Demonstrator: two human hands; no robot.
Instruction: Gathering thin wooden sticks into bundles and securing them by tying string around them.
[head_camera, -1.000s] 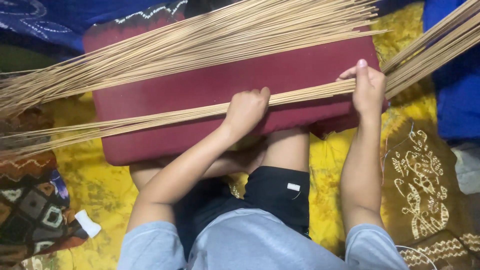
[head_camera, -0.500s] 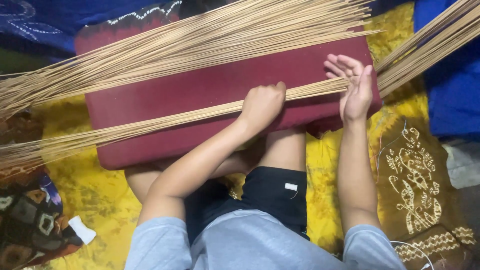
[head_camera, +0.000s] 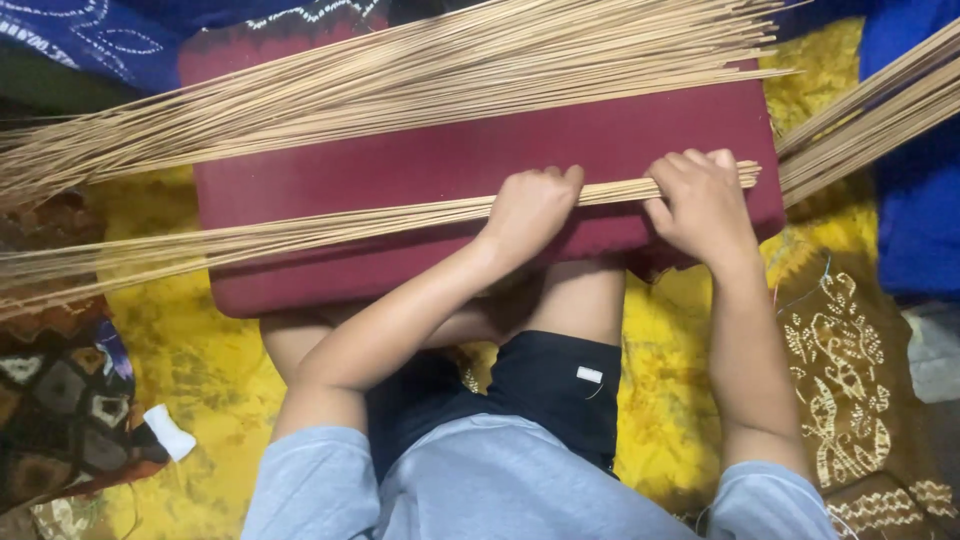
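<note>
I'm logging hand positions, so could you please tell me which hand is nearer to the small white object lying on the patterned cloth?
Left. The left hand grips the thin bundle of sticks mid-cushion, closer to the white object; the right hand holds the bundle's far end.

Half a second ago the right hand (head_camera: 702, 203) stood lifted off the sticks (head_camera: 330, 228) with its fingers spread; now it has come down and its fingers (head_camera: 690, 165) curl over the near bundle's end. The left hand (head_camera: 530, 207) has slid slightly rightward along that bundle, and its fingers are closed over it.
</note>
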